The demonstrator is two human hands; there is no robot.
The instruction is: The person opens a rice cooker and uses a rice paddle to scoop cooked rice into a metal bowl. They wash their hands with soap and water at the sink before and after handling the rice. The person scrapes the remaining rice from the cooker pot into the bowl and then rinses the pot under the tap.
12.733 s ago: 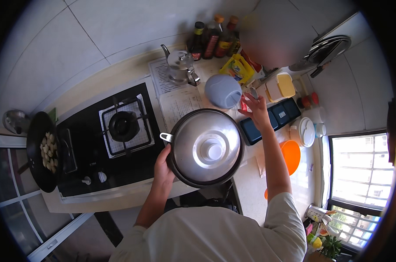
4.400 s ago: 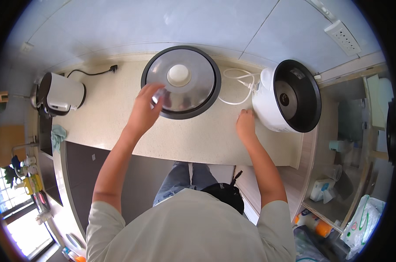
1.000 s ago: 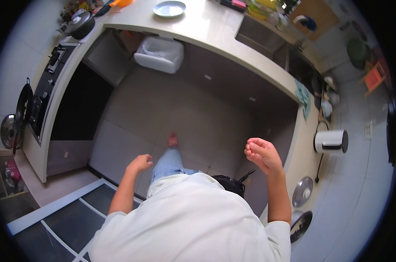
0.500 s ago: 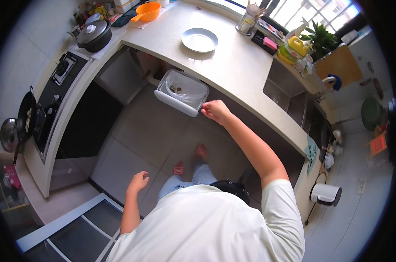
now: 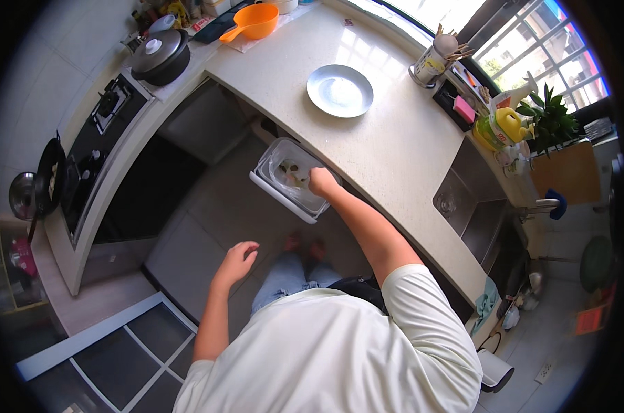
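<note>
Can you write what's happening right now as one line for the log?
right hand: reaching into white bin under counter | left hand: empty, open, hanging over floor | plate: on counter

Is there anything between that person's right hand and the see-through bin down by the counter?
Nothing visible. The right hand is already at the rim of the clear plastic bin, which stands on the floor beside the pale stone counter. The left hand hangs apart, empty, over the floor.

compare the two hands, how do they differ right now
The right hand reaches out over the white bin under the counter; the left hand hangs low beside the body, near nothing. The right looks curled, the left open-fingered. Both are bare and seem to hold nothing.
</note>
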